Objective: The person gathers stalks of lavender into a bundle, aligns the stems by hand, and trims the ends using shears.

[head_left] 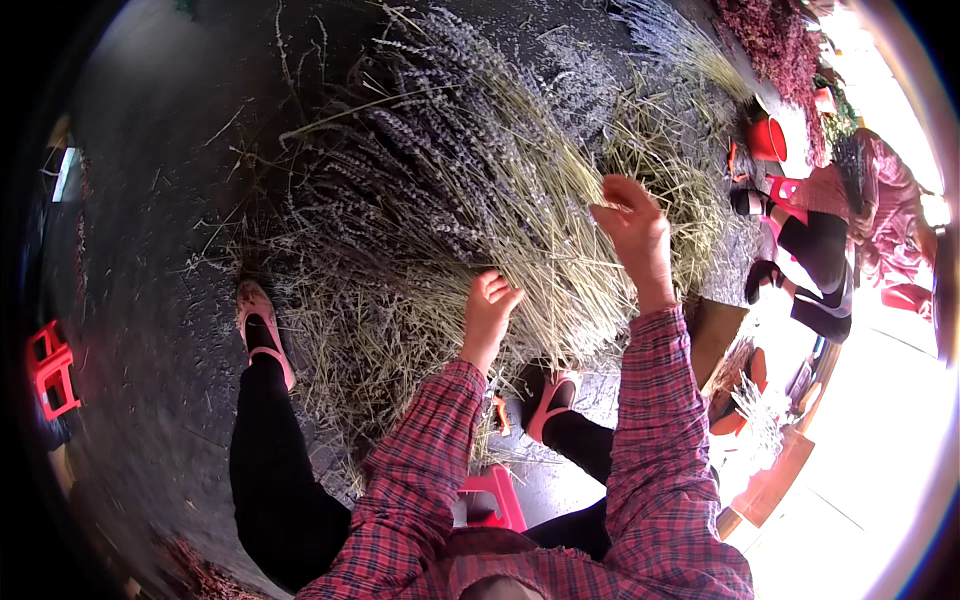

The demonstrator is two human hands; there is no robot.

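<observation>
A large heap of dried lavender [450, 157] lies on the floor in front of me, its purple flower heads to the upper left and its pale stems [577, 277] to the lower right. My left hand [489, 313] hovers at the near edge of the stems, fingers curled and thumb apart. Above the stems' right side is my right hand [637, 236], bent at the wrist, with a gap between thumb and fingers. No stem is plainly gripped in either hand. Loose straw-like stalks [360, 337] spread beneath and around the heap.
A pink stool [495, 499] is under me; orange-handled shears [501, 416] lie near my right shoe [553, 405]. To the right are a cardboard box [716, 337], a red bucket [766, 139] and a seated person [847, 217]. Another lavender bundle [690, 52] lies beyond. A red stool [54, 371] stands far left.
</observation>
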